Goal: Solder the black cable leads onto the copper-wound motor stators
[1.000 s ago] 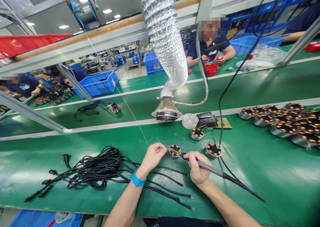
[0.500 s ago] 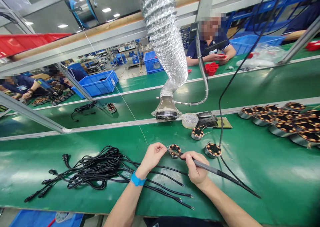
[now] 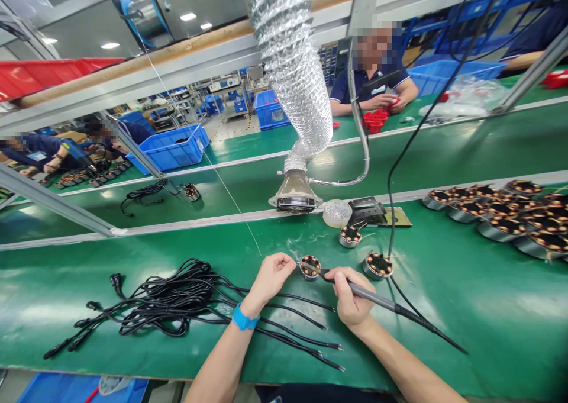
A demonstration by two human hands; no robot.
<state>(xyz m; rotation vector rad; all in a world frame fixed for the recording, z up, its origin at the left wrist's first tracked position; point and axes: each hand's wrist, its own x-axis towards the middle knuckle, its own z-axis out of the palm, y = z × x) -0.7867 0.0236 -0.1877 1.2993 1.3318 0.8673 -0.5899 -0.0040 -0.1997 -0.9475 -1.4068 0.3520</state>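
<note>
While the right hand [image 3: 354, 297] holds a soldering iron [image 3: 377, 300] like a pen, its grip closed round the handle, the tip crosses the top of a small wound stator [image 3: 309, 276], which lies flat on the green surface [image 3: 465, 284] between the two hands. This hold probably favours fine aim. The left hand [image 3: 273, 277] is at the stator's left side, its grip pinched to the fingertips, apparently on the thin strand [image 3: 251, 234] descending from the overhead spool [image 3: 145, 21]; the pinch is too small to confirm. Such placing presumably brings the strand near the hot tip with the fingers clear of it. Wisps of smoke [image 3: 293, 248] drift just beyond; the extraction hood [image 3: 296, 191] hangs near, likely to draw them off. Two further stators [image 3: 377, 274] stand to the right, within easy reach, and a larger group [image 3: 501, 225] lies farther off. Black cables [image 3: 186, 299] lie at left, wire ends together, perhaps for handy picking.
</note>
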